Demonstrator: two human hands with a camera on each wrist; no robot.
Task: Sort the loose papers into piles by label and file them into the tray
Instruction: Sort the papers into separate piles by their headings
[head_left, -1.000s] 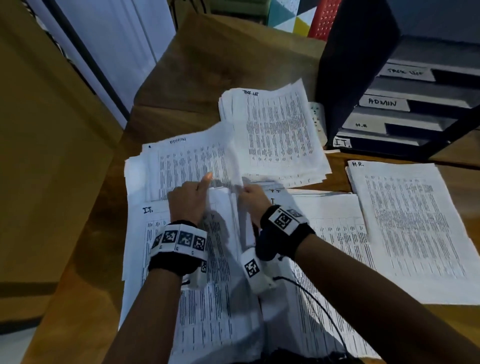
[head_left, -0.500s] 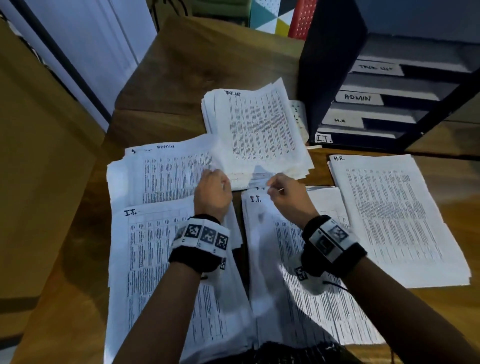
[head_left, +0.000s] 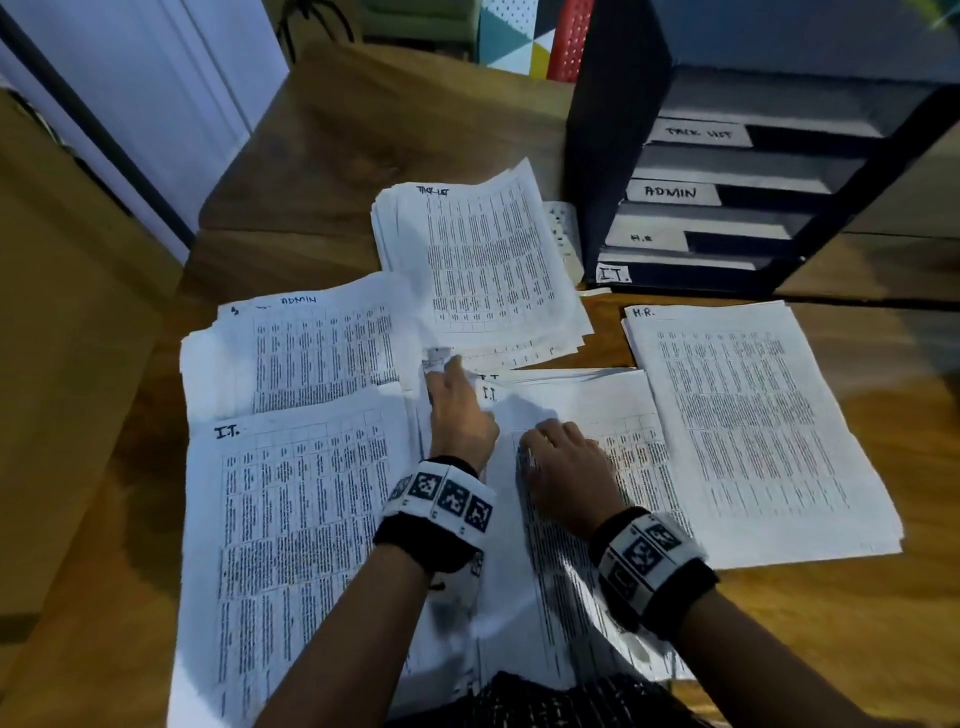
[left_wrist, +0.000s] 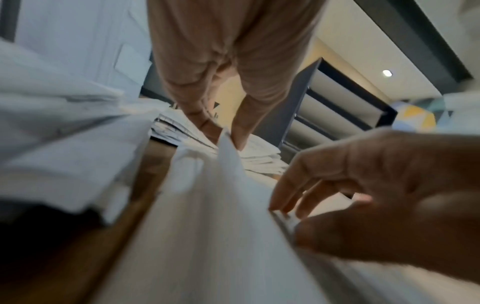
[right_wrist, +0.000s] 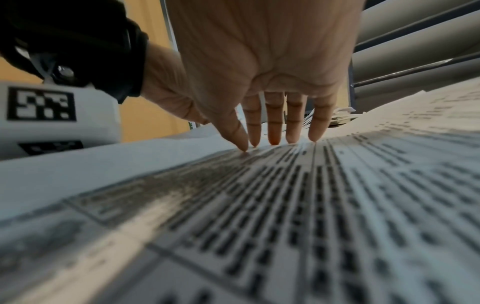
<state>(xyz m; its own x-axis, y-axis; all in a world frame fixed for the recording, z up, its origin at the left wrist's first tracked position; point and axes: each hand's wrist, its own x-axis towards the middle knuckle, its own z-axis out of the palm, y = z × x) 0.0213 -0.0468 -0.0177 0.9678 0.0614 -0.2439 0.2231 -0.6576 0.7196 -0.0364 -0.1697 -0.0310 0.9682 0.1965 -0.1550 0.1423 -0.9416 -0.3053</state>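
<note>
Several labelled paper piles lie on the wooden desk: TASK LIST (head_left: 488, 260) at the back, ADMIN (head_left: 311, 353) on the left, one I.T. pile (head_left: 291, 519) front left, a second I.T. pile (head_left: 613, 415) in the middle, and H.R. (head_left: 753, 431) on the right. My left hand (head_left: 441, 364) pinches the top corner of a white sheet (left_wrist: 213, 205) raised between the two I.T. piles, thumb against finger (left_wrist: 226, 137). My right hand (head_left: 550, 436) rests on the middle I.T. pile, its straight fingertips (right_wrist: 275, 142) touching the printed page.
The dark file tray (head_left: 587, 156) stands at the back right, with slots labelled TASK LIST, ADMIN, H.R. and I.T. from top to bottom. A white power strip (head_left: 563, 234) lies beside it. A wooden panel (head_left: 62, 364) borders the desk on the left.
The sheet both hands held up has come down. My right hand has let go of it and now lies on the middle I.T. pile. My left hand still pinches a sheet corner.
</note>
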